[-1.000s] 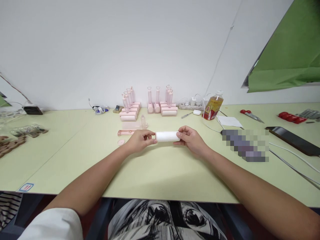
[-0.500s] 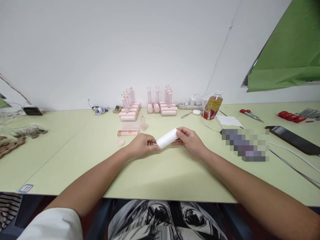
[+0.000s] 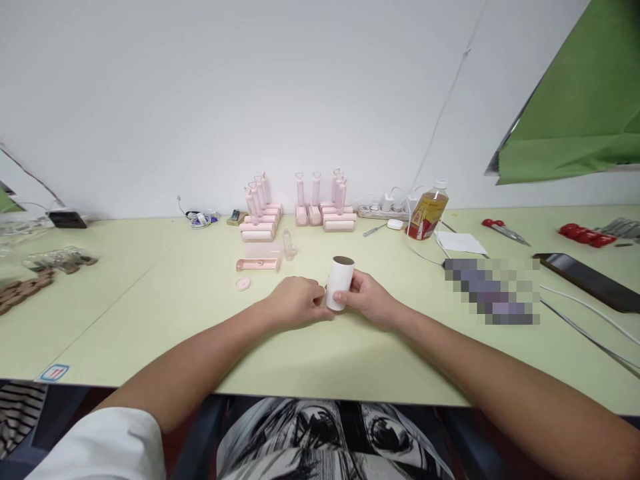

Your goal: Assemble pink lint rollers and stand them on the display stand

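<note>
Pale green laminate covers the worktop [image 3: 150,300], which runs the full width of the view. At its back edge, left of centre, pink lint rollers [image 3: 257,227] are stacked in rows with their handles upright, probably to keep them tidy and out of the working space. In front of them a loose pink handle [image 3: 257,265] lies flat, and a small pink cap [image 3: 243,284] lies just beside it, both within easy reach.

The left hand [image 3: 297,303] rests low on the worktop. Its grip is closed on the bottom end of the white paper roll [image 3: 340,285], as far as the view shows. The roll is at the centre, near the front half of the worktop, standing almost upright between the two hands. The right hand [image 3: 370,301] has its grip clamped on the roll's lower side, thumb in front and fingers behind. Holding it low like this leaves the top end free and turned toward the person.

The roll is a short, plain white cylinder with a smooth wrap. Its open top shows a dark hollow core.

Further right stand a bottle [image 3: 427,215] of amber liquid and red-handled scissors [image 3: 503,230], well apart from the hands. A dark tablet [image 3: 590,281] lies flat near the right edge.
</note>
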Action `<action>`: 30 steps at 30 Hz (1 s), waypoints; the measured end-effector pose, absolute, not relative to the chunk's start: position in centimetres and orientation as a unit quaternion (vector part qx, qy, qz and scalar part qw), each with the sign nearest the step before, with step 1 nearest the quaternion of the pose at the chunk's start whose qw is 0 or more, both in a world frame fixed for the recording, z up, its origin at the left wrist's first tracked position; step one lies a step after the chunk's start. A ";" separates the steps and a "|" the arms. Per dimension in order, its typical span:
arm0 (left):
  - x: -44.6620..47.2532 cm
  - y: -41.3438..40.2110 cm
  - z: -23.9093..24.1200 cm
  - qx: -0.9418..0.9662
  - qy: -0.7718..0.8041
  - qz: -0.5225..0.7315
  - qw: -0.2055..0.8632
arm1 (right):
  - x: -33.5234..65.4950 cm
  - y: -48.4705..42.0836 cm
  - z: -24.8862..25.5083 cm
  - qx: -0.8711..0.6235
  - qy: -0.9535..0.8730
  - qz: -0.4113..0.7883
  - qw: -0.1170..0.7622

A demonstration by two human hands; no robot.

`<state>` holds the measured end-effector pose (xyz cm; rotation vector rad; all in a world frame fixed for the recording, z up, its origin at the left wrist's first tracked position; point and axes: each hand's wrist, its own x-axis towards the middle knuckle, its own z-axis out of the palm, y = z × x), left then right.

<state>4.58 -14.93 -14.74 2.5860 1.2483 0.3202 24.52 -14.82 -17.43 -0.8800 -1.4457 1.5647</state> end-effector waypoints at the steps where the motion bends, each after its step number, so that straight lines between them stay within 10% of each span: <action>1: 3.9 -14.6 -14.2 0.886 0.440 0.084 0.123 | 24.6 -14.7 -17.4 -0.362 -0.575 0.603 0.418; 19: -4.6 -10.5 -10.2 0.671 0.715 -0.173 0.098 | 25.4 -13.8 -17.2 -0.417 -0.616 0.512 0.430; 25: -2.9 -11.3 -11.5 0.737 0.662 -0.097 0.097 | 25.5 -13.6 -17.5 -0.422 -0.625 0.506 0.418; 30: -0.8 -12.6 -12.0 0.812 0.493 0.079 0.302 | 25.6 -13.5 -17.5 -0.420 -0.633 0.503 0.413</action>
